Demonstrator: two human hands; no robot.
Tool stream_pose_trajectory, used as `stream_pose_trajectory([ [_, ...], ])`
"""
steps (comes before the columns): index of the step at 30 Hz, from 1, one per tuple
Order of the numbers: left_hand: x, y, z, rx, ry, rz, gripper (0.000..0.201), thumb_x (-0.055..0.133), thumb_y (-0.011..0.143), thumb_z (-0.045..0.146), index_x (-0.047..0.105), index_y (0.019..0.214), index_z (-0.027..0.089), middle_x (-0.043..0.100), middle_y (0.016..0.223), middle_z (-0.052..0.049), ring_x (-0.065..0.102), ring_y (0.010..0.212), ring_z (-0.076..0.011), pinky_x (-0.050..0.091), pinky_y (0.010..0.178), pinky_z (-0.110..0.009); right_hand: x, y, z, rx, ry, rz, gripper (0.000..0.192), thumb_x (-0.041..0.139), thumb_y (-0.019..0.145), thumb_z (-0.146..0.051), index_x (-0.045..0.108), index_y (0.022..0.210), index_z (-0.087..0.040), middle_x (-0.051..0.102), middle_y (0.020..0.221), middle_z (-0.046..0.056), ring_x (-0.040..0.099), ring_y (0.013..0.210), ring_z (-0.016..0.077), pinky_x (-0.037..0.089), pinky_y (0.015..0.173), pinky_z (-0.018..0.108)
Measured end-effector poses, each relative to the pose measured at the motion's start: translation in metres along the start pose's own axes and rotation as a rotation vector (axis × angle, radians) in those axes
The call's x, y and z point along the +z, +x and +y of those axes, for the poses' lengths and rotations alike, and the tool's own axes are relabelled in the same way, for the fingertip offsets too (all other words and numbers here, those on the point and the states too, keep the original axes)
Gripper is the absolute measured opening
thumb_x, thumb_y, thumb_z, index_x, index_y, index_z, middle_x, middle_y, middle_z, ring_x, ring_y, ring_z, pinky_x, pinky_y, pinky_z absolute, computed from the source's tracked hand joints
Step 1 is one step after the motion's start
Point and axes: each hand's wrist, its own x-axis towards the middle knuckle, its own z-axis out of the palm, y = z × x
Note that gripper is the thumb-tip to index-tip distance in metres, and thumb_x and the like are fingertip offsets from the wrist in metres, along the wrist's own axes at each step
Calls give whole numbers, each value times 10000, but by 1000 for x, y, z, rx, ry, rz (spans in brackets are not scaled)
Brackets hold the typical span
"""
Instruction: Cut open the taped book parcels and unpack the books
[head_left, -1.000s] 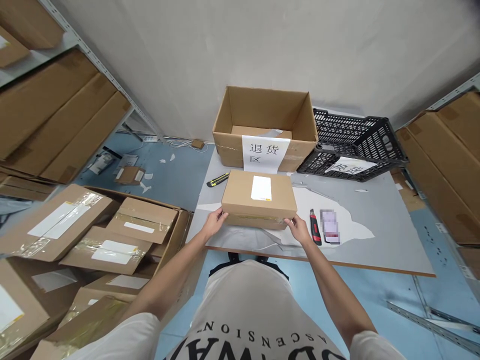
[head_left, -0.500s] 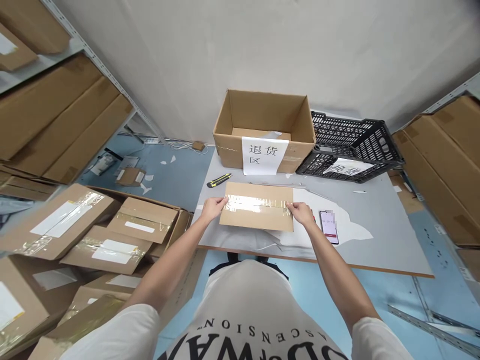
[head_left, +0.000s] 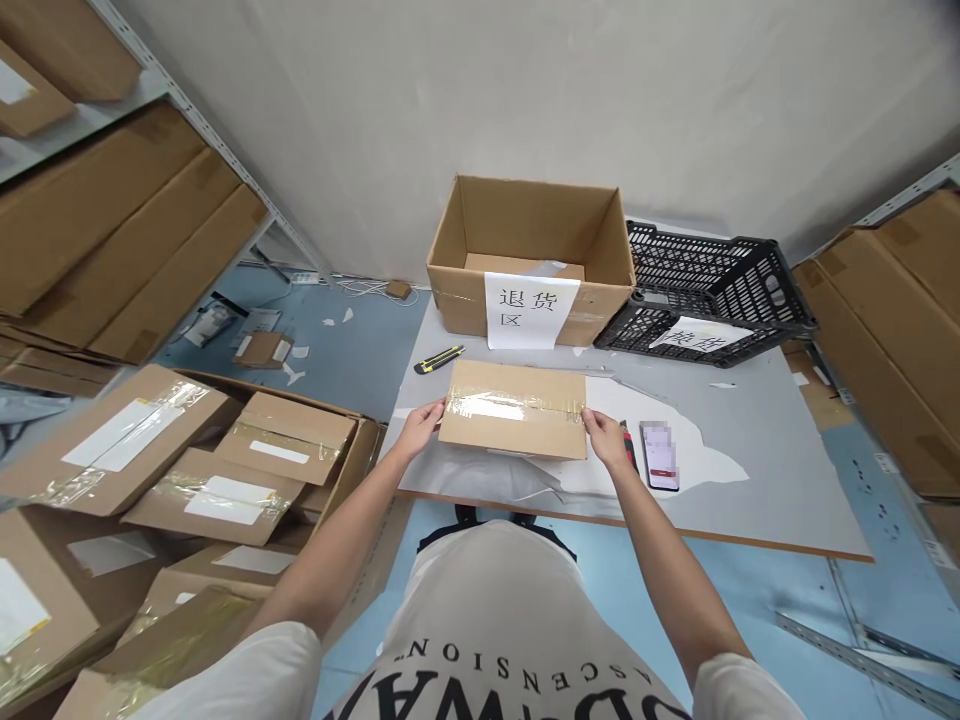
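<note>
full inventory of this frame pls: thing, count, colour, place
taped parcel: 1, brown, clear tape across it, on the table, held at both ends
table: 1, grey, centre
open carton: 1, brown, white paper sign on front, table's far edge
crate: 1, black, right of the open carton
utility knife: 1, yellow and black, table, far left
red cutter: 1, red and black, mostly hidden by right hand
phone: 1, black, screen lit, right of the parcel
parcels in big carton: several, brown, floor at left
shelf cartons: several, brown, both sides
left hand: grip on parcel's left end
right hand: grip on parcel's right end
</note>
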Motion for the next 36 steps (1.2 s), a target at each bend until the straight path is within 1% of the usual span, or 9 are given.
stream_pose_trajectory([
  [4, -4, -14, -22, 58, 37, -35, 858, 617, 629, 665, 506, 1295, 135, 535, 1305, -153, 490, 1215, -283, 368, 1025, -420, 10, -27, 41, -56, 194, 23, 577, 393, 859, -470, 468, 1323, -135, 583, 1248, 152, 584, 1113, 243, 419, 972, 399],
  [7, -4, -25, -40, 130, 126, -94, 886, 667, 590, 633, 506, 1287, 110, 519, 1318, -164, 431, 1269, -288, 285, 1083, -417, 20, -46, 62, -143, 168, -93, 736, 542, 783, -382, 266, 1440, -201, 412, 1422, 119, 434, 1278, 238, 338, 1056, 422],
  [9, -1, -30, -49, 148, 164, -121, 821, 665, 613, 611, 537, 1253, 113, 553, 1281, -160, 434, 1268, -283, 292, 1078, -410, 25, -53, 65, -179, 135, -162, 839, 611, 733, -358, 207, 1456, -225, 363, 1455, 104, 388, 1309, 248, 330, 1060, 434],
  [15, 5, -31, -58, 171, 227, -90, 572, 586, 713, 572, 632, 1100, 153, 660, 1100, -136, 546, 1145, -280, 368, 1021, -411, 33, -54, 54, -181, 55, -138, 619, 581, 764, -372, 429, 1340, -203, 569, 1277, 108, 587, 1072, 259, 464, 904, 405],
  [19, 5, -30, -57, 180, 280, -66, 458, 562, 730, 529, 660, 1005, 176, 698, 956, -109, 593, 1055, -285, 417, 962, -415, 36, -54, 52, -138, 58, -143, 596, 538, 792, -392, 421, 1341, -191, 630, 1175, 96, 618, 966, 241, 482, 850, 377],
  [23, 3, -33, -39, 202, 364, -62, 410, 547, 746, 478, 669, 975, 161, 701, 917, -92, 632, 919, -260, 460, 875, -364, 28, -52, 45, -140, 76, -160, 590, 540, 787, -455, 470, 1289, -153, 661, 1092, 108, 625, 899, 237, 483, 828, 363],
  [27, -1, -34, 3, 258, 492, -19, 444, 522, 781, 473, 666, 1035, 139, 707, 941, -74, 628, 838, -236, 474, 768, -305, 4, -43, 21, -193, 37, -156, 473, 525, 794, -493, 595, 1117, -154, 680, 1045, 113, 629, 898, 248, 476, 792, 331],
  [31, -4, -21, 44, 323, 518, 73, 478, 497, 811, 477, 654, 1114, 143, 699, 1038, -45, 614, 917, -231, 457, 772, -273, -21, -24, -11, -183, -112, -88, 469, 447, 827, -545, 665, 1006, -172, 715, 895, 73, 626, 773, 229, 454, 700, 297],
  [36, 0, 13, 56, 237, 532, 142, 462, 526, 768, 515, 730, 935, 136, 725, 818, -10, 626, 778, -219, 443, 662, -256, -26, 8, -33, -159, -230, -43, 569, 372, 838, -601, 712, 774, -150, 679, 661, 45, 590, 677, 193, 398, 614, 251],
])
